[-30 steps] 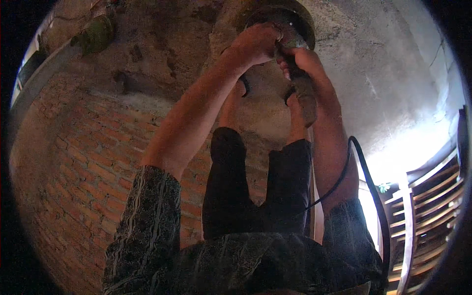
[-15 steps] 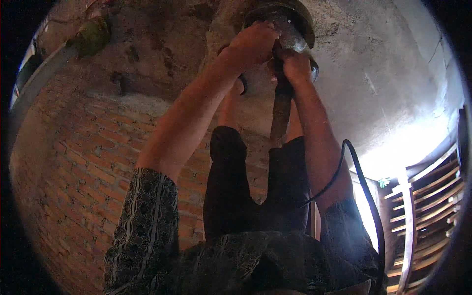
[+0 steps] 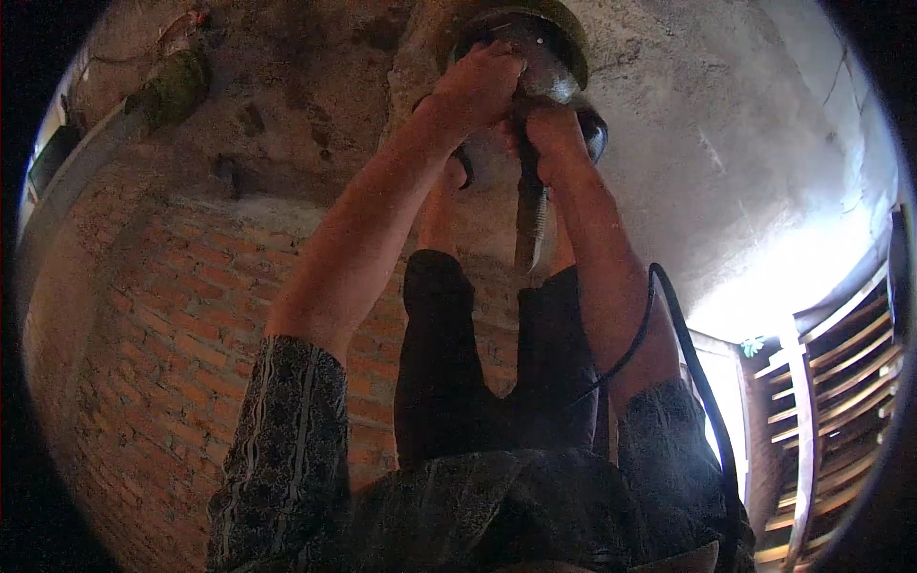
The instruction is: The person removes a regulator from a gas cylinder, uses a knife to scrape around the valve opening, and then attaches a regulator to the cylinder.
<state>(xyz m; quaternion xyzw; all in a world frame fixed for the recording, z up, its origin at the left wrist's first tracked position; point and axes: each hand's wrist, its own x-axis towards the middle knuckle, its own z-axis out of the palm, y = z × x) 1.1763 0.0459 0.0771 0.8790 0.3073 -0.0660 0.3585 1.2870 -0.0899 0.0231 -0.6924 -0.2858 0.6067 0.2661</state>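
Both my arms reach forward over a round vessel (image 3: 576,38) with a thick mossy rim, its inside dark and partly shiny. My left hand (image 3: 482,81) is curled closed at the vessel's near left side; what its fingers hold is hidden. Just to the right and nearer, my right hand (image 3: 554,134) is wrapped around the dark handle of a knife. The knife's long blade (image 3: 530,224) points back toward me, between my knees. Beside my right hand is a dark, rounded, glossy thing (image 3: 596,136) that I cannot make out.
My knees in dark trousers (image 3: 437,353) stand below my arms. A black cord (image 3: 702,382) loops by my right arm. Brickwork (image 3: 191,344) spreads at left, with a pale pipe (image 3: 86,177) ending in a mossy collar. Wooden slats (image 3: 850,411) stand at far right by a bright opening.
My hands and the vessel sit slightly farther left in view. The knife blade has turned and shows narrower. Both hands keep their closed shape.
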